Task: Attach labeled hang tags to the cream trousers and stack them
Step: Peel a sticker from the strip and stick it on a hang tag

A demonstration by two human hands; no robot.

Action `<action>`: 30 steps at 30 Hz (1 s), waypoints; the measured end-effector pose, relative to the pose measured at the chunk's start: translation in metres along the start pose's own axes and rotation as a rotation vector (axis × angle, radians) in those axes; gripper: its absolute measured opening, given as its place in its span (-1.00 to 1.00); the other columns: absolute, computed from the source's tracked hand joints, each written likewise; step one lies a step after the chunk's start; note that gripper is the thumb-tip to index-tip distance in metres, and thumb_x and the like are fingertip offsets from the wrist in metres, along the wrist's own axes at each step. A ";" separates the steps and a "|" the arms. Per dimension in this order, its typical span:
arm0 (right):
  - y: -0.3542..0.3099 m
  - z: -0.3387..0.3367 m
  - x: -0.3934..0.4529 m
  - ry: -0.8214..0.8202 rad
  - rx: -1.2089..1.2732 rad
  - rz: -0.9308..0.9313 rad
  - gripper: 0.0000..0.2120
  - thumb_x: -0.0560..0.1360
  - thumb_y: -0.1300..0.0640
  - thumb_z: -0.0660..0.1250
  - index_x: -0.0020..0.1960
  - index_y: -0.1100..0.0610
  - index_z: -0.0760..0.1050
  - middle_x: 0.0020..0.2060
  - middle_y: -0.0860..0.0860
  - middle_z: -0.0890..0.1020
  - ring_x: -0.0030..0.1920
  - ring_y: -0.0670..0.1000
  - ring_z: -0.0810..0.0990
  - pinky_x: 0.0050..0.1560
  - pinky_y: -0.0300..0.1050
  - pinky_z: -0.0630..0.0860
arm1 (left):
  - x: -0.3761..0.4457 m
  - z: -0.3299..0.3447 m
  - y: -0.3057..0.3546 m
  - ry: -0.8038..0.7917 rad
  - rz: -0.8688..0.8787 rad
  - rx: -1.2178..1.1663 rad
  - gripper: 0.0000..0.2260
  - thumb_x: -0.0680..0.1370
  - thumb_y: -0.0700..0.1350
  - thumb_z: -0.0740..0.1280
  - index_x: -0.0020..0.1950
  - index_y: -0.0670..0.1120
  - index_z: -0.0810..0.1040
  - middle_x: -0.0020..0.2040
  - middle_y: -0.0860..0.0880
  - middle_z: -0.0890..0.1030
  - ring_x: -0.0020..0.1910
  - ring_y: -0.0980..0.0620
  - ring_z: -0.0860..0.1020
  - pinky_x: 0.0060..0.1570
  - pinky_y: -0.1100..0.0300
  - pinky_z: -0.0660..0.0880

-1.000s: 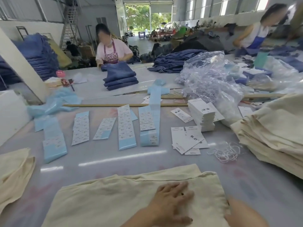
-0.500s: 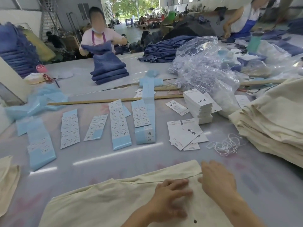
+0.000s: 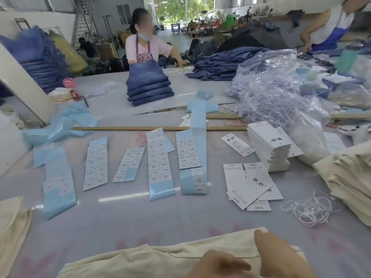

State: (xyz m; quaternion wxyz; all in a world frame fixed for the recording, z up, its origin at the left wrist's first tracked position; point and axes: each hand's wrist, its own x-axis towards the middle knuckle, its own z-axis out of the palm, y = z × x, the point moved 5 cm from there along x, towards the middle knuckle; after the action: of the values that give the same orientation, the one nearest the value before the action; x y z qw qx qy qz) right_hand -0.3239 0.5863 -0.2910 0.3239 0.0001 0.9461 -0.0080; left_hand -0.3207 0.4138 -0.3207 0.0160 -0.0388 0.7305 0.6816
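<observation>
Left hand (image 3: 222,264) low in view, resting on the cream trousers (image 3: 152,259), fingers extended and relaxed, blurred. Right hand (image 3: 281,255) just beside it, also lying on the trousers near the upper edge, fingers straight, gripping nothing visible. Trousers spread flat on the near edge of the grey tabletop (image 3: 140,217).

Beyond the hands, a small heap of loose hang tags (image 3: 251,183) with black characters, overlapping one another. To their right, a tangle of white strings (image 3: 309,207) beside a tall stack of folded cream trousers (image 3: 349,177). Behind the loose tags, a neat pile of tags (image 3: 269,145), with one single tag (image 3: 236,144) lying apart to its left.

Left of the tags, label sheets (image 3: 158,163) on blue backing laid out in a row of strips across the tabletop. Crumpled blue backing (image 3: 60,125) at the far left. More cream cloth (image 3: 10,227) at the left edge.

Farther back, a wooden strip (image 3: 140,128) across the tabletop, clear plastic bags (image 3: 281,93) to the right, a stack of folded jeans (image 3: 149,87), and a person (image 3: 146,47) in a pink top and apron behind it. Another person (image 3: 329,27) at the upper right, partly cut off.
</observation>
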 end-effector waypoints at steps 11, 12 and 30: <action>-0.032 -0.115 0.078 0.350 0.274 -0.032 -0.82 0.49 -0.05 0.28 -0.03 0.04 0.46 -0.02 -0.02 0.57 0.00 0.04 0.55 -0.13 -0.17 0.39 | 0.212 -0.059 0.055 0.252 -0.123 0.488 -0.89 0.55 -0.25 0.25 0.04 -0.18 0.52 0.02 -0.10 0.59 -0.07 0.02 0.48 -0.07 0.22 0.38; -0.040 -0.131 0.093 0.401 0.418 -0.046 -0.84 0.51 0.00 0.28 -0.01 0.08 0.49 -0.02 0.01 0.60 -0.01 0.05 0.57 -0.10 -0.16 0.44 | 0.219 -0.056 0.052 0.250 -0.122 0.513 -0.87 0.55 -0.26 0.24 0.08 -0.19 0.51 0.05 -0.10 0.58 -0.06 0.02 0.47 -0.07 0.22 0.37; -0.083 -0.143 0.213 0.437 0.741 0.090 -0.85 0.43 0.05 0.35 -0.07 0.06 0.42 -0.05 -0.01 0.60 0.04 0.07 0.58 0.09 -0.05 0.45 | 0.240 -0.036 0.016 0.115 -0.021 0.639 -0.59 0.41 -0.22 0.39 0.24 -0.14 0.41 0.15 -0.05 0.41 0.13 0.01 0.43 0.12 0.28 0.36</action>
State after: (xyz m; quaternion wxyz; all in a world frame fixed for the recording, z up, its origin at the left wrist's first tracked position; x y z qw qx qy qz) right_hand -0.5808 0.5045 -0.3074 0.0940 0.1593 0.9247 -0.3326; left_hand -0.5597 0.3711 -0.3201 -0.0070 -0.0780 0.9068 0.4142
